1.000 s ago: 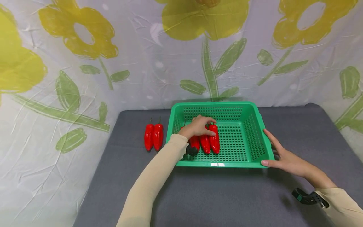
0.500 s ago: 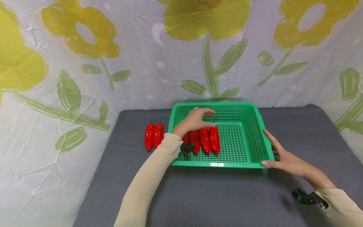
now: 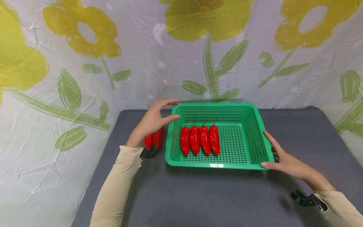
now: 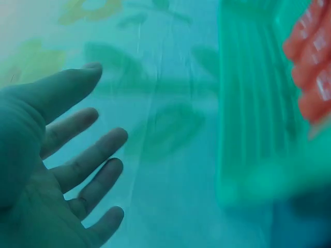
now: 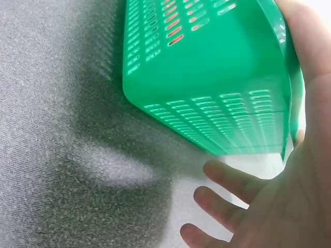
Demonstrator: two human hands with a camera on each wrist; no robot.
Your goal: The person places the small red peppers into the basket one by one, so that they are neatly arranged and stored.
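Note:
Several red peppers [image 3: 194, 140] with thin stems lie side by side in the left half of a green plastic basket [image 3: 216, 165]. Two more red peppers [image 3: 157, 137] lie on the table left of it, partly hidden by my left hand [image 3: 153, 118]. That hand hovers over them beside the basket's left rim, thumb and fingers spread, holding nothing; the left wrist view shows its bare palm [image 4: 36, 206]. At the basket's front right corner, my right hand [image 3: 290, 162] rests on the rim with thumb and index finger, the other fingers extended and loose below.
Under the basket is a grey cloth-covered table [image 3: 215, 198]. Behind it hangs a pale sheet [image 3: 147, 72] printed with yellow flowers, close to the basket's back rim. A black band [image 3: 307, 199] is on the right wrist.
My left hand has risen from above the peppers inside the basket and swung left, out over the two peppers on the table. The right hand has stayed at the basket's corner.

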